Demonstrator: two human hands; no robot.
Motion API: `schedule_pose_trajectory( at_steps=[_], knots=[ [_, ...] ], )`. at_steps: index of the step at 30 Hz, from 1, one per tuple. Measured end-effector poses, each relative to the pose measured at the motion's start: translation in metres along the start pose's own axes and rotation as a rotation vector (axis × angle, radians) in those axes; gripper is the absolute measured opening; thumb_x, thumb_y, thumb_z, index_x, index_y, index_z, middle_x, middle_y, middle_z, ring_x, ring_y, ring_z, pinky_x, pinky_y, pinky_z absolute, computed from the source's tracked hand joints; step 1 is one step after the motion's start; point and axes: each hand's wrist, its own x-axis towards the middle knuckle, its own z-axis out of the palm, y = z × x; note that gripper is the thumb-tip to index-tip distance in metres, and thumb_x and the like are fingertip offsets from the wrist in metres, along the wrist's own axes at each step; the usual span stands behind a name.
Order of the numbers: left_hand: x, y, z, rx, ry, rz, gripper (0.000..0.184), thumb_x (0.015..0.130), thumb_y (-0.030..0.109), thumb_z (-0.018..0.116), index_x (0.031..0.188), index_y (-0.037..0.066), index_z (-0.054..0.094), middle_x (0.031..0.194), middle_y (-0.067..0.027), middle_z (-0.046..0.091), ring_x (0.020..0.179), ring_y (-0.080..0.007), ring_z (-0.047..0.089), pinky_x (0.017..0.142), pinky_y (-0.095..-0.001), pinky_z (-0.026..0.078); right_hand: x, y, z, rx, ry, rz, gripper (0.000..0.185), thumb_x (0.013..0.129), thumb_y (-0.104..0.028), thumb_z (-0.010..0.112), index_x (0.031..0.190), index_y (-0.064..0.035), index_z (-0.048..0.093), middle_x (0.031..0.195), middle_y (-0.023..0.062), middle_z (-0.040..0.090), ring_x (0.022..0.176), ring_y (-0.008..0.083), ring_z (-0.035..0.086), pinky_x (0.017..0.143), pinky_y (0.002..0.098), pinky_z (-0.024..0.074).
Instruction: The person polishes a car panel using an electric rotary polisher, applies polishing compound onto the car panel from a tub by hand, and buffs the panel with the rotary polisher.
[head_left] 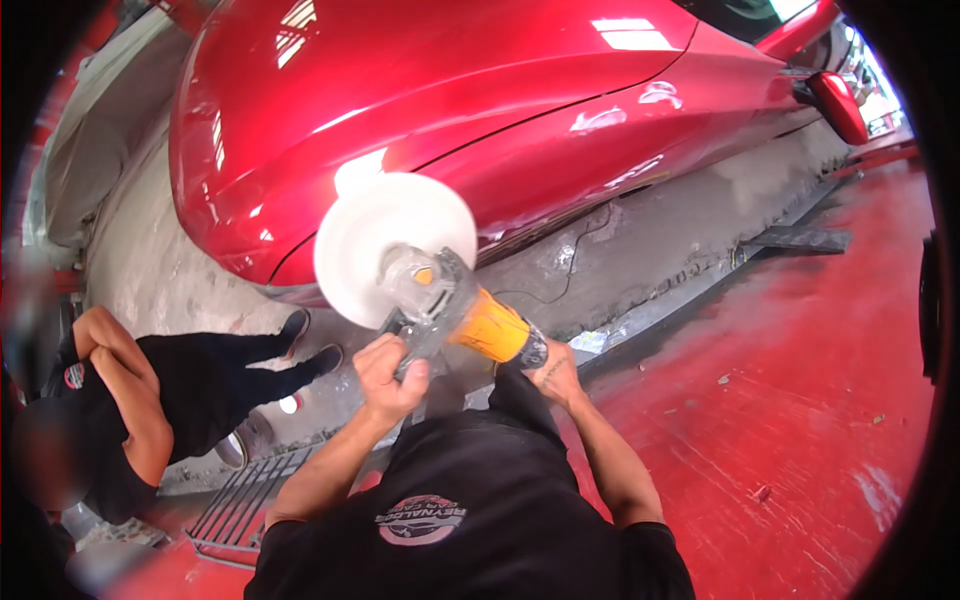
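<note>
A yellow and grey power polisher [490, 325] with a large round white pad [395, 235] is held in front of my body. My left hand [388, 376] is wrapped round its side handle, close to the pad. Around the rear end of the yellow body my right hand [552, 372] is closed, with part of its fingers hidden under the tool. The pad overlaps the lower edge of a glossy red car [480, 110] in the view; whether it touches the paint I cannot tell. White smears show on the car's side panel.
Another person [130, 400] stands at the left with folded arms. Near that person are a metal grate [240, 505] and a round container [232, 450]. A dark cable [572, 270] runs over the grey floor beside the car. A flat dark bar [800, 238] lies by the red floor [760, 400].
</note>
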Motion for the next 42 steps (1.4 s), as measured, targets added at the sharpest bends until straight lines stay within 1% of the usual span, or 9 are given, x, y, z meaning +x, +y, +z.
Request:
schedule_pose_trajectory(
  at_steps=[2,4,13,24,27,30,36,40,42],
  knots=[
    [0.024,0.016,0.033,0.004,-0.042,0.040,0.035,0.083,0.025,0.077,0.069,0.001,0.057,0.062,-0.0124,0.053,0.053,-0.0303,0.054,0.051,-0.0400,0.042,0.000,-0.001,-0.038,0.086,0.081,0.041,0.033,0.078,-0.022,0.081,0.101,0.0008,0.072,0.093,0.0234,0.075,0.093,0.0355,0.078,0.077,0.0429,0.0581],
    [0.060,0.045,0.077,-0.016,-0.048,0.050,0.032,0.080,0.027,0.081,0.071,0.003,0.062,0.064,-0.0109,0.058,0.055,-0.0295,0.059,0.052,-0.0410,0.046,-0.001,0.040,-0.074,0.053,0.032,0.148,0.038,0.080,-0.022,0.084,0.110,-0.0011,0.074,0.096,0.0131,0.080,0.091,0.0180,0.076,0.079,0.0374,0.0585],
    [0.193,0.099,0.261,-0.199,-0.183,0.091,0.055,0.084,0.053,0.074,0.058,0.005,0.063,0.054,-0.0168,0.058,0.053,-0.0366,0.063,0.050,-0.0477,0.046,0.002,0.104,-0.180,0.325,0.400,0.299,0.014,0.077,-0.009,0.077,0.083,-0.0014,0.067,0.070,0.0018,0.063,0.060,0.0140,0.058,0.056,0.0323,0.0439],
    [0.001,0.001,0.023,-0.116,0.045,-0.048,0.033,0.081,0.023,0.080,0.062,0.007,0.057,0.057,-0.0096,0.054,0.051,-0.0276,0.056,0.049,-0.0402,0.042,-0.044,0.016,0.012,0.179,0.051,0.125,0.023,0.077,-0.008,0.081,0.097,0.0009,0.073,0.087,0.0068,0.076,0.080,0.0148,0.069,0.076,0.0353,0.0567],
    [-0.053,-0.028,-0.062,-0.033,0.116,-0.227,0.037,0.084,0.021,0.072,0.061,0.002,0.051,0.058,-0.0126,0.047,0.050,-0.0293,0.047,0.051,-0.0408,0.037,-0.035,-0.015,0.074,-0.005,-0.058,0.001,0.046,0.074,-0.022,0.085,0.113,-0.0011,0.073,0.093,0.0211,0.076,0.090,0.0360,0.077,0.079,0.0423,0.0593],
    [-0.092,-0.057,-0.120,-0.022,0.250,-0.339,0.047,0.095,0.028,0.062,0.062,0.000,0.046,0.057,-0.0078,0.042,0.050,-0.0207,0.043,0.051,-0.0389,0.030,-0.018,-0.054,0.112,-0.146,-0.137,-0.040,0.035,0.080,-0.029,0.080,0.100,-0.0016,0.072,0.092,0.0255,0.074,0.093,0.0454,0.072,0.076,0.0480,0.0578],
    [-0.083,-0.065,-0.120,-0.119,0.349,-0.448,0.048,0.098,0.029,0.056,0.061,0.001,0.044,0.057,-0.0065,0.042,0.051,-0.0178,0.041,0.051,-0.0376,0.029,-0.010,-0.098,0.084,-0.261,-0.108,0.001,0.037,0.079,-0.029,0.078,0.106,-0.0053,0.073,0.095,0.0238,0.075,0.094,0.0458,0.071,0.081,0.0532,0.0558],
    [-0.036,-0.033,-0.053,-0.084,0.199,-0.170,0.039,0.092,0.022,0.064,0.062,0.000,0.051,0.057,-0.0113,0.047,0.050,-0.0247,0.049,0.051,-0.0388,0.036,-0.022,-0.064,0.028,-0.186,0.038,-0.014,0.036,0.076,-0.022,0.082,0.106,-0.0032,0.072,0.094,0.0247,0.074,0.093,0.0443,0.073,0.077,0.0467,0.0580],
    [0.004,-0.002,-0.014,-0.062,0.110,-0.138,0.031,0.087,0.017,0.071,0.064,0.002,0.057,0.058,-0.0131,0.051,0.051,-0.0292,0.054,0.051,-0.0415,0.041,-0.028,-0.009,0.003,-0.068,0.096,0.023,0.031,0.073,-0.013,0.080,0.100,0.0017,0.071,0.083,0.0147,0.075,0.078,0.0226,0.074,0.074,0.0390,0.0569]
  ],
)
